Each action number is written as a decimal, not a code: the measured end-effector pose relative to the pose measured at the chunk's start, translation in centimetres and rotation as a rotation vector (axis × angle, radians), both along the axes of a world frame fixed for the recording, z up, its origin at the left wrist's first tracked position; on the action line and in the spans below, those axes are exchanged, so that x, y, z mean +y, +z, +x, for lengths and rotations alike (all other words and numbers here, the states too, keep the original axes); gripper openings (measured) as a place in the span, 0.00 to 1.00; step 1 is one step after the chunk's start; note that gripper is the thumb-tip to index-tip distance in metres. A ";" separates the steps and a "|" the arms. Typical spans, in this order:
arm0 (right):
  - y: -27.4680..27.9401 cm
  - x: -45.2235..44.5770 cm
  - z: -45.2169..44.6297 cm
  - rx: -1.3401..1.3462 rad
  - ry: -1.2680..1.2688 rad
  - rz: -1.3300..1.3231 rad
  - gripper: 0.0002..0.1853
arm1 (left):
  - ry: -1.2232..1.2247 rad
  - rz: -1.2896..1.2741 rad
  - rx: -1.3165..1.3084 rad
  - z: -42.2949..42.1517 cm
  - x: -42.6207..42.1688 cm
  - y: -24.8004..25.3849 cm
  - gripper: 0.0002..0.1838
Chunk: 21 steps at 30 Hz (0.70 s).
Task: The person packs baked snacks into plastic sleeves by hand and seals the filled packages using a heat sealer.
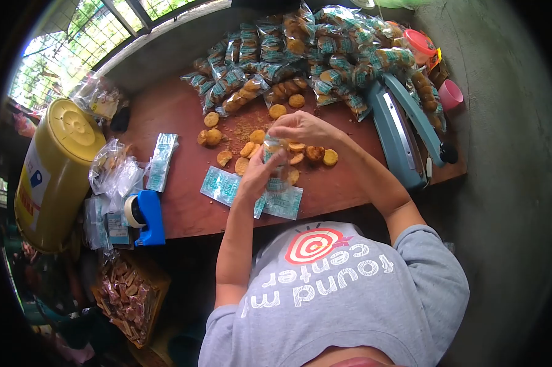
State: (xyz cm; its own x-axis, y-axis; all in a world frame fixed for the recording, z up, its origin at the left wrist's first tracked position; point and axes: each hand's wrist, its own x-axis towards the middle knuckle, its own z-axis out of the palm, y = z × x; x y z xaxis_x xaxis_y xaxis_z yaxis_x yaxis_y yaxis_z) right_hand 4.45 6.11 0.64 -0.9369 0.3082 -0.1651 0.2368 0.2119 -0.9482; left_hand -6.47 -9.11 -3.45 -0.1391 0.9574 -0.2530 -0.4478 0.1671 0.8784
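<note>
My left hand (257, 175) is wrapped round a clear plastic packet (277, 182) with teal print, held upright over the table. Inside its upper part a round golden biscuit shows. My right hand (302, 128) is at the packet's mouth with its fingers pinched together; what lies between them is hidden. Around both hands, loose round biscuits (330, 157) are scattered on the reddish-brown table (187, 211), with crumbs among them. Flat printed packets (222, 184) lie under and beside my left hand.
Filled biscuit packets (270, 43) are heaped at the back. A blue-grey bag sealer (393, 131) stands at right, near a pink cup (450, 95). On the left are a yellow container (74, 131), a blue tape dispenser (152, 217) and a stack of flat packets (162, 162).
</note>
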 end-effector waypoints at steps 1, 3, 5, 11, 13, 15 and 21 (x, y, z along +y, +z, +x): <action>-0.4 -0.3 0.3 0.167 -0.019 0.128 0.09 | 0.029 0.020 -0.031 0.3 0.2 0.2 0.20; -1.0 -1.0 0.7 0.354 -0.152 0.240 0.09 | 0.008 -0.010 -0.064 0.9 0.6 1.2 0.19; -0.9 -1.0 1.7 0.357 -0.205 0.284 0.09 | -0.019 -0.036 -0.098 1.4 1.4 1.3 0.18; 0.1 -0.7 6.2 0.365 -0.354 0.303 0.07 | -0.232 0.017 -0.067 3.4 4.3 1.6 0.15; 0.5 -0.8 8.1 0.291 -0.406 0.243 0.07 | -0.303 0.035 -0.105 4.5 5.6 1.0 0.15; 0.4 -0.8 9.9 0.346 -0.499 -0.166 0.08 | -0.377 0.050 -0.145 5.7 6.6 1.2 0.15; 4.4 -3.4 17.0 0.257 -0.647 0.702 0.11 | -0.764 0.087 0.157 8.7 8.9 3.7 0.22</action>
